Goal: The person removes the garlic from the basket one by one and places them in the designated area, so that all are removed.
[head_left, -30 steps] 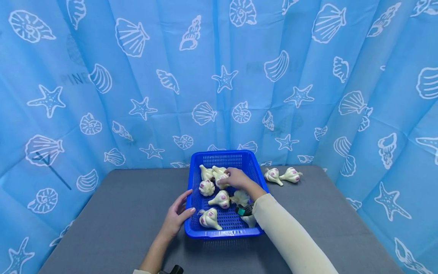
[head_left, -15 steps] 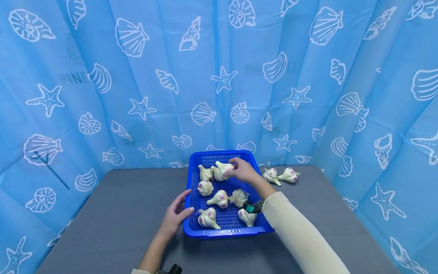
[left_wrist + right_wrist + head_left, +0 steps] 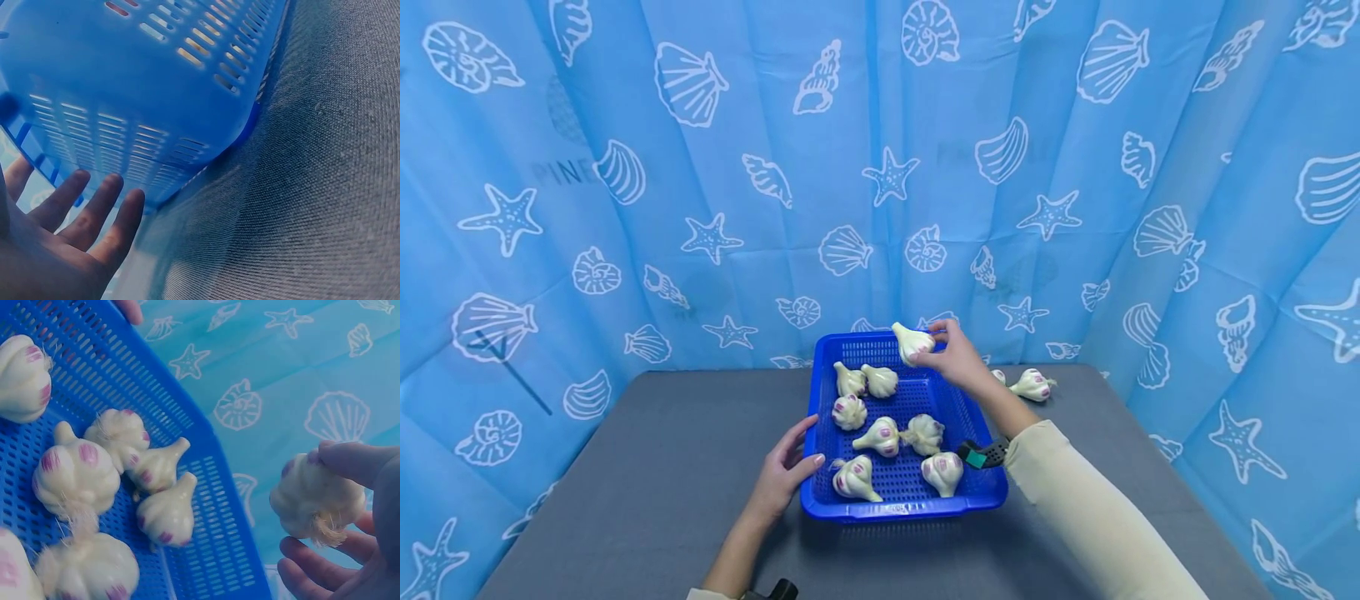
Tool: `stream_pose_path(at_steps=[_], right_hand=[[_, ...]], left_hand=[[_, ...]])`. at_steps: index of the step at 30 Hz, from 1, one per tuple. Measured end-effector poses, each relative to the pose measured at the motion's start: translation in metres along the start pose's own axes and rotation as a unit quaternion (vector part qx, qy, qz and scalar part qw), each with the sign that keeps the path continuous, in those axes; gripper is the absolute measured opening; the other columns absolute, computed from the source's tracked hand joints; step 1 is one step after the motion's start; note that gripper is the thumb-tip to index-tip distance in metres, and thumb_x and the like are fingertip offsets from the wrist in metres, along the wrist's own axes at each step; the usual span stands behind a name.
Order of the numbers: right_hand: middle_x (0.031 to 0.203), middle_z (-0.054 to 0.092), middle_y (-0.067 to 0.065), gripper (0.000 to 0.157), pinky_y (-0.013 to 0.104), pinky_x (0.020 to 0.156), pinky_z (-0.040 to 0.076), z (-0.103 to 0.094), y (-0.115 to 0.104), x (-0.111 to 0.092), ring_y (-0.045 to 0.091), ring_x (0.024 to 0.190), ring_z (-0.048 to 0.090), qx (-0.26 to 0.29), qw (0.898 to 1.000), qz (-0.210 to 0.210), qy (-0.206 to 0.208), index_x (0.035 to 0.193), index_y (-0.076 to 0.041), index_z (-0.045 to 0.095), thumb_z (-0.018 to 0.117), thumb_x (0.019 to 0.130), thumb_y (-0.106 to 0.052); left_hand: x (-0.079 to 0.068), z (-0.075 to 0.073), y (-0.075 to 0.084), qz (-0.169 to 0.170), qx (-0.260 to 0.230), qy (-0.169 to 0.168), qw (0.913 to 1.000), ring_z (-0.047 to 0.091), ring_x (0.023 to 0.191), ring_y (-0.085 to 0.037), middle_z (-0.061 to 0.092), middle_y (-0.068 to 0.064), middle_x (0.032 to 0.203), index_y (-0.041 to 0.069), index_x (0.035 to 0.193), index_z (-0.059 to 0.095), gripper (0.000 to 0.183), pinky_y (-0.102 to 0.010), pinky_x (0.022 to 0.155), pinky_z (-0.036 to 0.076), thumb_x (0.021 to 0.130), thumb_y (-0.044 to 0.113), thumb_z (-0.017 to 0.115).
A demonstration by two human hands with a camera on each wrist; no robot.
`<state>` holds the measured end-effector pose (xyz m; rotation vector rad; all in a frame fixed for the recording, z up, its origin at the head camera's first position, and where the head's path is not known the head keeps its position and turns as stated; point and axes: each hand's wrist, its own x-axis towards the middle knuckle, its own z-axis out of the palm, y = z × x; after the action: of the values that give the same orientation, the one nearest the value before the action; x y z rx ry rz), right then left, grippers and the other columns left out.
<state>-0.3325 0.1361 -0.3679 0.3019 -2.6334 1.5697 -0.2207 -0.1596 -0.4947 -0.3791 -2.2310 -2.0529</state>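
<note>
A white garlic bulb [image 3: 913, 343] with purple patches is pinched between the thumb and fingers of my right hand [image 3: 957, 360], raised over the far right rim of the blue plastic basket [image 3: 910, 507]. In the right wrist view this bulb [image 3: 315, 497] shows its root tuft. My left hand [image 3: 784, 468] holds the basket's left rim, thumb over the edge. Its other fingers [image 3: 103, 206] spread along the outer wall in the left wrist view. Inside the basket lie several more bulbs, among them one garlic bulb [image 3: 880, 437] near the middle and another [image 3: 942, 473] at the front right.
Two garlic bulbs lie on the grey tabletop [image 3: 685, 467] right of the basket; one bulb [image 3: 1033, 385] shows fully, the other is mostly behind my right hand. A blue curtain [image 3: 775, 208] with white shell prints hangs behind and beside the table.
My right hand has lifted a garlic bulb from the back of the basket and carried it up and right to the far rim. My left hand has stayed at the left rim.
</note>
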Motion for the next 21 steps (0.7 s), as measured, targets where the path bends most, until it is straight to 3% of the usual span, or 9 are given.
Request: stream_pose_path(at_steps=[13, 21], right_hand=[[0.134, 0.042, 0.03, 0.063, 0.047, 0.093, 0.047, -0.033, -0.001, -0.006, 0.045, 0.114, 0.053, 0.028, 0.998, -0.031, 0.046, 0.132, 0.006, 0.031, 0.072, 0.088, -0.012], [0.131, 0.045, 0.026, 0.06, 0.047, 0.092, 0.048, -0.049, 0.014, -0.011, 0.043, 0.115, 0.054, -0.003, 0.997, -0.021, 0.072, 0.128, 0.005, 0.035, 0.073, 0.088, -0.016]], left_hand=[[0.0, 0.0, 0.0, -0.009, -0.004, 0.001, 1.0, 0.048, 0.125, -0.043, 0.042, -0.021, 0.146, 0.015, 0.148, 0.042, 0.057, -0.057, 0.097, 0.043, 0.094, 0.012, 0.061], [0.0, 0.0, -0.001, -0.005, -0.002, 0.004, 1.0, 0.047, 0.126, -0.043, 0.042, -0.02, 0.146, 0.016, 0.147, 0.043, 0.056, -0.058, 0.099, 0.041, 0.094, 0.012, 0.061]])
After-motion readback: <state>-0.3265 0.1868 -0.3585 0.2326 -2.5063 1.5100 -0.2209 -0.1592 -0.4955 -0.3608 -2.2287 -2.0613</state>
